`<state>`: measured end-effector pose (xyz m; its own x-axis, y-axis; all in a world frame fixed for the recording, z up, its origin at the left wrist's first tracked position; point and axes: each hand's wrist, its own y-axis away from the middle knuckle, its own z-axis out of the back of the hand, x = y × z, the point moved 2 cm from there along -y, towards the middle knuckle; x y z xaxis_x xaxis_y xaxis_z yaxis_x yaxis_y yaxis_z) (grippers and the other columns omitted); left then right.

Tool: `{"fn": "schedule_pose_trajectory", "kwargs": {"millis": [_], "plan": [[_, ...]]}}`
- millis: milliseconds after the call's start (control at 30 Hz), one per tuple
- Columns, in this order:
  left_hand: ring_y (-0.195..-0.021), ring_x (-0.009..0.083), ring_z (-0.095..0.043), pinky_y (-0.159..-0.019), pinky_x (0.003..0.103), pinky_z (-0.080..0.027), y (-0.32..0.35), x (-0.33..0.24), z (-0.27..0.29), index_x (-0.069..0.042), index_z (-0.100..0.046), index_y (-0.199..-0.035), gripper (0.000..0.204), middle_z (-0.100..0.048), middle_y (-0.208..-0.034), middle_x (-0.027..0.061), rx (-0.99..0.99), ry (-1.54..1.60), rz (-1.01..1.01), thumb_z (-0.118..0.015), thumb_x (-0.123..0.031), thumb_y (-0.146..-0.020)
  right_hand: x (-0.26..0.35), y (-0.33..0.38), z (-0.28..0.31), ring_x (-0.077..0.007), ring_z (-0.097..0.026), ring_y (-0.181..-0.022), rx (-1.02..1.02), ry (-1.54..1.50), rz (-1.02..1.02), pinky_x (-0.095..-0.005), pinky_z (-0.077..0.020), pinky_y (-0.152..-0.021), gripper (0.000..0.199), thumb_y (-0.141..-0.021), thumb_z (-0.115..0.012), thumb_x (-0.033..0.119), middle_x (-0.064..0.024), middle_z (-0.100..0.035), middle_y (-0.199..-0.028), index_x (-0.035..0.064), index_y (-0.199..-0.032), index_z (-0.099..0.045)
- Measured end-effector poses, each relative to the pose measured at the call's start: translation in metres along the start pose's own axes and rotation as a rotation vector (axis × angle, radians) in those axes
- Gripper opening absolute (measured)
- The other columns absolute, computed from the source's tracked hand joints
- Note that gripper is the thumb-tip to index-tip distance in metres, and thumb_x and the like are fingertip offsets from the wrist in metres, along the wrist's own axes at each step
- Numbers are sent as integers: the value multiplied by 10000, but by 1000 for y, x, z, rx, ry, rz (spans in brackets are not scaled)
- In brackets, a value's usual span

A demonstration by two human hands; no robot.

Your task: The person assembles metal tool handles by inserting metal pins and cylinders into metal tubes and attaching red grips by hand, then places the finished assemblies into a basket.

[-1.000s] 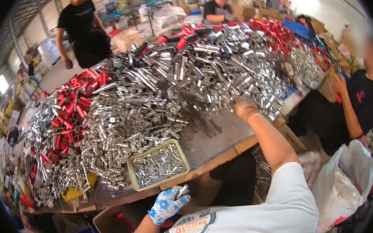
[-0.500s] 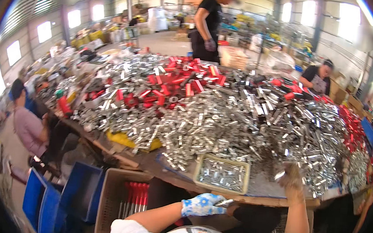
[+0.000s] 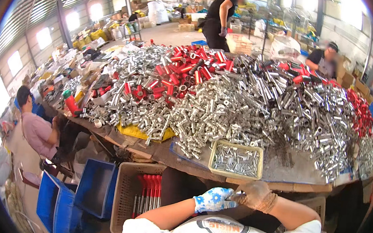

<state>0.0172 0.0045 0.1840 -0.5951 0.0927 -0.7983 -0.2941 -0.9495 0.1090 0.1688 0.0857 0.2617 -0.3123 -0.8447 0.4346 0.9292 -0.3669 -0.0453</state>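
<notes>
Item: small silver metal piece (image 3: 236, 195), apparently a short tube, though it is too small to tell its exact form.

Location: it is sitting between the two gloved hands, close to the person's chest and just below the table edge (image 3: 277, 185).

Left hand (image 3: 213, 199), in a white glove with blue flowers: the fingers are curling inward, the tips meeting the piece's near end.

Right hand (image 3: 257, 195), in a brown glove: the fingers are closing together around the other end; the exact pinch cannot be told.

Handling, as judged: the piece is looking rigid, light and smooth, so likely slippery against glove fabric; gripping it across its sides with the fingertips seems the surest hold.

Beyond: a shallow tan tray (image 3: 211, 160) is holding many short silver tubes on the table.

Lower left: a beige crate (image 3: 124, 190) is holding red-handled parts (image 3: 148, 188), with blue bins (image 3: 95, 188) beside it.

Farther: a great heap of silver tubes (image 3: 249, 104) and red ones (image 3: 181, 74) is covering the table.

Other people are working at the far side and at left.
</notes>
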Motion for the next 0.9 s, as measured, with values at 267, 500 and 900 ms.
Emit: {"fn": "schedule_pose_trajectory", "kwargs": {"millis": [267, 500, 900], "plan": [[-993, 274, -639, -856, 335, -494, 9, -17, 7, -74, -579, -1257, 451, -654, -1091, 158, 19, 202, 30, -652, -342, -902, 6, 5, 32, -320, -655, -881, -338, -37, 292, -403, -525, -831, 591, -829, -622, 519, -173, -676, -952, 124, -1264, -565], [-831, 296, -643, -765, 356, -506, 9, -18, 10, -58, -643, -1077, 332, -668, -910, 141, -9, 89, -13, -705, -298, -858, -21, 14, 16, -333, -644, -656, -277, -74, 2, -440, -503, -581, 446, -832, -668, 353, -118, -656, -729, 105, -1196, -597], [-848, 348, -644, -753, 391, -506, 6, -17, 15, -37, -636, -1054, 378, -663, -887, 181, -19, 163, 54, -706, -335, -832, -10, 13, 23, -295, -682, -819, -261, -185, 236, -389, -545, -711, 523, -848, -680, 316, -119, -688, -1003, 63, -1288, -553]]}}
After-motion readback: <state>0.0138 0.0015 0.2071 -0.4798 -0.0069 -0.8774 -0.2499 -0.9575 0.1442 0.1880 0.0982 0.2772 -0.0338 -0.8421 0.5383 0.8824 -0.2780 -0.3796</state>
